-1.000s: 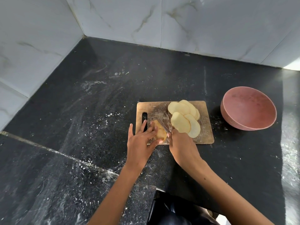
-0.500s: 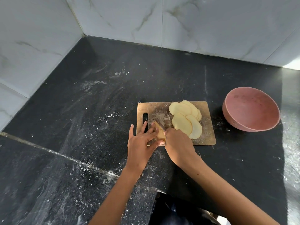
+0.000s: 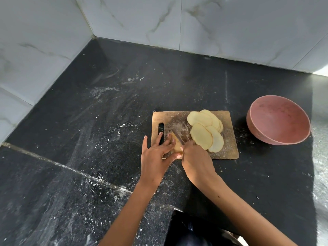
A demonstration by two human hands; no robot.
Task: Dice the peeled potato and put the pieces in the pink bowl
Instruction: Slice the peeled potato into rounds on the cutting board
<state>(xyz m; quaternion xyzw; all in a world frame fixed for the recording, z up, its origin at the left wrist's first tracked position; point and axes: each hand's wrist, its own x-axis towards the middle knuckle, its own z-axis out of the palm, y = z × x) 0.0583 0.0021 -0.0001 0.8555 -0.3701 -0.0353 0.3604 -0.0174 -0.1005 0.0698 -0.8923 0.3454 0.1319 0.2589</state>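
Nearest to the camera, the right hand (image 3: 196, 159) is gripping the knife (image 3: 178, 137), and it is sitting a little closer to the potato end (image 3: 176, 145) than one second ago, so the blade is now lying against this last piece. The left hand (image 3: 156, 153) is staying where it was, pressing the piece down on the cutting board (image 3: 170, 118) with straight, spread fingers. Just beyond, the pile of potato slices (image 3: 205, 130) is lying unchanged on the board. In my judgement, slicing is almost finishing, but dicing is not yet starting. Farther to the right, apart from the board, the pink bowl (image 3: 278, 119) is standing on the black counter (image 3: 106, 121) with no potato inside.
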